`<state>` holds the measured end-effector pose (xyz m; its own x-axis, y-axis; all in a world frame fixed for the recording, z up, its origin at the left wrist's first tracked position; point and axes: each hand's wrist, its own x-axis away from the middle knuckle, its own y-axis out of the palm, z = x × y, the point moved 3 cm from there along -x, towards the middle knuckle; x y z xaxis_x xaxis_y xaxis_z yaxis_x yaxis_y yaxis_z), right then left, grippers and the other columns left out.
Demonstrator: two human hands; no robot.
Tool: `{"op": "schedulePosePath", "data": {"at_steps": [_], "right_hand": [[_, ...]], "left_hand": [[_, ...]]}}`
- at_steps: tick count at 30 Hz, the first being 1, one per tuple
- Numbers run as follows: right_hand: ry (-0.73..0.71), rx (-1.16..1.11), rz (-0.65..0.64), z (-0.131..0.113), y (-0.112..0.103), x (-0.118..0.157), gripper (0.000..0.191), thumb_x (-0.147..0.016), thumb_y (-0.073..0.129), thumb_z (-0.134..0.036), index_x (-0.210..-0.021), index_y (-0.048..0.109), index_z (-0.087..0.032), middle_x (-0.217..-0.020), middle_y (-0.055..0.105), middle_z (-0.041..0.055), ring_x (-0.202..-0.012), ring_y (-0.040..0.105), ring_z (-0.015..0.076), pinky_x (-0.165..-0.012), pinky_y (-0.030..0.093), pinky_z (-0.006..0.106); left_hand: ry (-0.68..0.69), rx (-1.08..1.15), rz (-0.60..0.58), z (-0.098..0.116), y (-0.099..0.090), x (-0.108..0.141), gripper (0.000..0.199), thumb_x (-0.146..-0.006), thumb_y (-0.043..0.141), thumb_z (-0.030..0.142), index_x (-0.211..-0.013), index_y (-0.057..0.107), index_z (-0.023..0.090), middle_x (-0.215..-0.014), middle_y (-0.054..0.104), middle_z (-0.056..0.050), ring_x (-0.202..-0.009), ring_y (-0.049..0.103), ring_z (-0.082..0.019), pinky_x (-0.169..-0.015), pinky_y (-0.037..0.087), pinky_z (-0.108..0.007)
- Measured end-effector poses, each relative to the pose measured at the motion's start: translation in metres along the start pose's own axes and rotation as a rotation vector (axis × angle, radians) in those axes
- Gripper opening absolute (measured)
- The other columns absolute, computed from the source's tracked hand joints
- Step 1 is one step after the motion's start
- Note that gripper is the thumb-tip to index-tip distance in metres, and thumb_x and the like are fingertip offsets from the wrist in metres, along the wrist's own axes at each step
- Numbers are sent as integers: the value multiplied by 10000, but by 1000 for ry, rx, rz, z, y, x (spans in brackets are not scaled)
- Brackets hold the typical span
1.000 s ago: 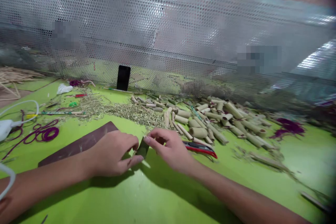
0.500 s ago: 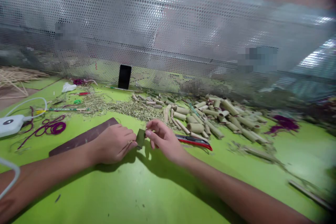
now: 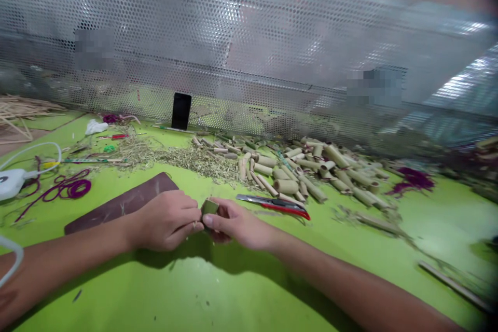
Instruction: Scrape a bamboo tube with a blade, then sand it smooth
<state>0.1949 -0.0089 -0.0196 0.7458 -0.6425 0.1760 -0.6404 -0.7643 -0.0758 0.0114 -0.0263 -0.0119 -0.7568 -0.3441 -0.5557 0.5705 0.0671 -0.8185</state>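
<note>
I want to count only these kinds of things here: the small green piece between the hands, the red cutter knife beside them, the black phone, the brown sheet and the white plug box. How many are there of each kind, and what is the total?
Small green piece: 1
Red cutter knife: 1
Black phone: 1
Brown sheet: 1
White plug box: 1
Total: 5

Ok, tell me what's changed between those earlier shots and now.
The right hand has moved down and left, off the red utility knife, which now shows whole. It and the left hand pinch the small green piece between them. The dark brown sheet and bamboo tubes stayed put.
</note>
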Motion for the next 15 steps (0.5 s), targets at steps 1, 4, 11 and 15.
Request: {"op": "schedulePosePath", "data": {"at_steps": [1,4,11,15], "right_hand": [[0,-7,-17,1,-1,0,586,-831,769,-767,-854,550,-224,-633,559,-66,-541,495,106,-523,368,253],[-7,-34,-66,4,-3,0,593,-837,755,-780,-847,571,-217,-647,565,-58,-556,510,106,-537,379,255],[-3,-69,-87,8,-4,2,557,-869,748,-749,-861,601,-212,-673,579,-51,-569,503,108,-539,369,259],[18,-66,-75,11,-4,4,555,-877,736,-753,-881,617,-211,-687,590,-43,-571,508,111,-522,353,261]], "left_hand": [[-11,51,16,1,0,-1,586,-1179,165,396,-791,556,195,-670,563,-20,-595,485,-175,-603,358,-326],[-63,148,45,6,1,-2,591,-1181,174,407,-747,516,196,-646,545,-10,-569,456,-159,-587,357,-312],[-221,252,-4,9,3,-3,691,-1159,110,551,-730,515,191,-638,528,-8,-564,442,-151,-580,362,-292],[-261,336,34,9,3,-3,674,-1161,170,562,-747,544,184,-653,558,-5,-565,463,-143,-578,362,-275]]}}
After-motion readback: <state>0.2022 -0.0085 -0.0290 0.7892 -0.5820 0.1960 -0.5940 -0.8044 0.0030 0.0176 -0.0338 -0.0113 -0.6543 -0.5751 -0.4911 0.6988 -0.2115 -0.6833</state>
